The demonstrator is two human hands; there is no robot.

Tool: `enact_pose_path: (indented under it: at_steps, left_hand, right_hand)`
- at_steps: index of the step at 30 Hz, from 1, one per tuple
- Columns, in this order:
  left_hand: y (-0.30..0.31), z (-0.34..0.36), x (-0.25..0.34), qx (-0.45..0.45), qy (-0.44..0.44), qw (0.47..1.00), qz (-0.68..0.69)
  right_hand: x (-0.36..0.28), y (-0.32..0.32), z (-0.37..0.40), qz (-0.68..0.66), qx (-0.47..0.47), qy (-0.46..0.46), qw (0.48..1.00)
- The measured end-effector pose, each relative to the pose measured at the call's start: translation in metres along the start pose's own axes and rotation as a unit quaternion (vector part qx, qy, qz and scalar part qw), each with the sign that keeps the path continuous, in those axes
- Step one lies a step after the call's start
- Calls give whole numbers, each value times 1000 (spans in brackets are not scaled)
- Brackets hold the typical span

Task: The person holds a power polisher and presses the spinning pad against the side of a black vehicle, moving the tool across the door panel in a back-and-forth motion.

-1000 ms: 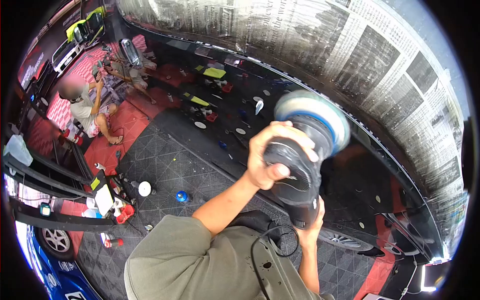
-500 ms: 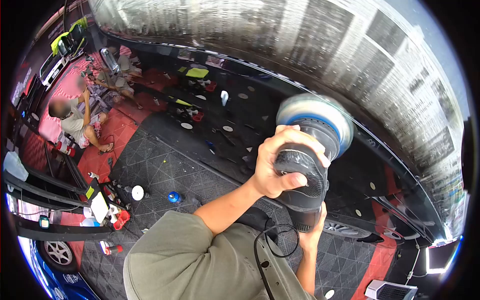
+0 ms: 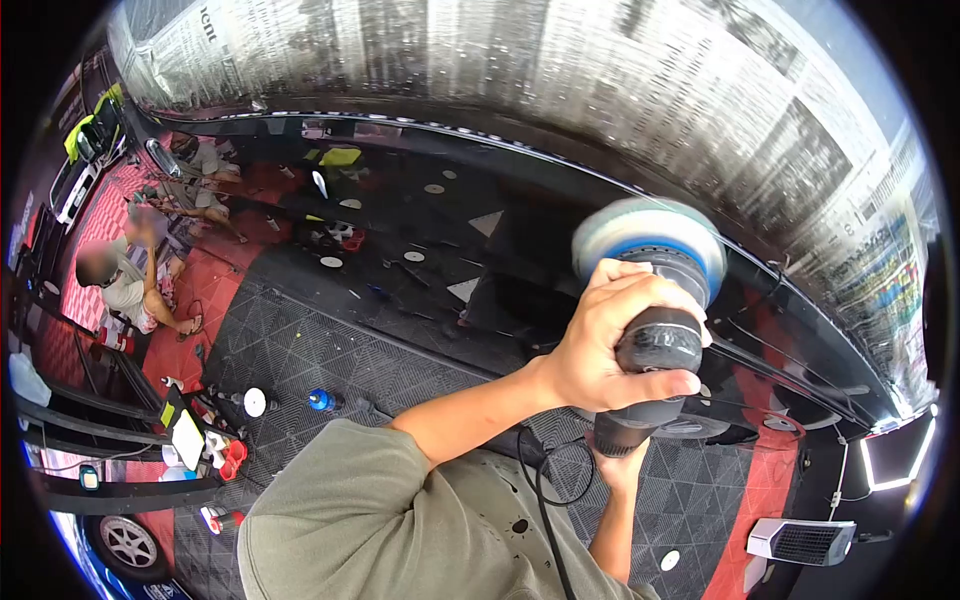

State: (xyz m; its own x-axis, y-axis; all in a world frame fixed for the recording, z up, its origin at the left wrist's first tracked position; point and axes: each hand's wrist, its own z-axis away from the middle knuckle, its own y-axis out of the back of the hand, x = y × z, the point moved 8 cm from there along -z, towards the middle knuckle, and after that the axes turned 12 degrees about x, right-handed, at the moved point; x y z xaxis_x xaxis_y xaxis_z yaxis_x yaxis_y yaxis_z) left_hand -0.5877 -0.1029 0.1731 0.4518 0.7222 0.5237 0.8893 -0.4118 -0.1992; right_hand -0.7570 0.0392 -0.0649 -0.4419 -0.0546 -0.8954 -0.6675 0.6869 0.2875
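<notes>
My left hand (image 3: 625,335) is wrapped over the head of a black car polisher (image 3: 660,345), its thumb across the near side. Below, my right hand (image 3: 622,466) grips the rear end of the polisher, partly hidden by the body. The round pale pad (image 3: 650,225) with a blue backing sits up against the upper part of a glossy black car door (image 3: 520,250), close under the window edge; its surface looks blurred. A black power cord (image 3: 535,480) loops down in front of my shirt.
Newspaper under plastic film (image 3: 480,70) covers the car window. At left, another person (image 3: 125,285) sits on red floor tiles. A cart (image 3: 185,440) holds bottles and a red container. A blue bottle (image 3: 320,400) stands on the grey tiles; a lamp (image 3: 800,540) is at lower right.
The polisher and both hands have shifted right and slightly down in view, with the pad still by the upper door edge. The whole view has turned a little.
</notes>
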Motion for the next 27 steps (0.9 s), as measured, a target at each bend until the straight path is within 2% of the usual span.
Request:
enact_pose_path:
  at_steps: [2, 7, 13, 16, 18, 20, 21, 22, 24, 27]
  left_hand:
    - [-23, 4, -4, -3, 7, 1000, 6]
    - [-77, 10, -8, -13, -8, 1000, -8]
    - [-129, 24, -15, -48, -19, 998, -24]
    - [-116, 34, -17, -54, -22, 997, -51]
    - [-95, 33, -18, -38, -8, 999, -33]
    - [-68, 30, -15, -37, -1, 999, -26]
    - [-53, 27, -12, -37, -19, 999, -32]
    - [-39, 25, -10, -40, -20, 998, -34]
    - [-9, 24, -9, -43, -15, 998, -40]
    - [32, 19, -6, -30, -12, 998, -47]
  right_hand:
    - [-5, 15, -6, -35, 18, -13, 999]
    - [45, 50, -3, 1, -13, -52, 999]
    - [68, 58, 6, -66, 12, -94, 993]
    - [74, 54, 13, -81, 34, -98, 991]
    - [56, 38, 13, -108, 28, -86, 990]
    - [62, 17, 19, -184, 15, -182, 966]
    - [67, 11, 22, -130, 1, -118, 985]
    - [74, 3, 23, -135, -3, -118, 984]
    - [67, -21, 21, -63, -29, -80, 994]
    - [44, -59, 17, -133, -62, -108, 983]
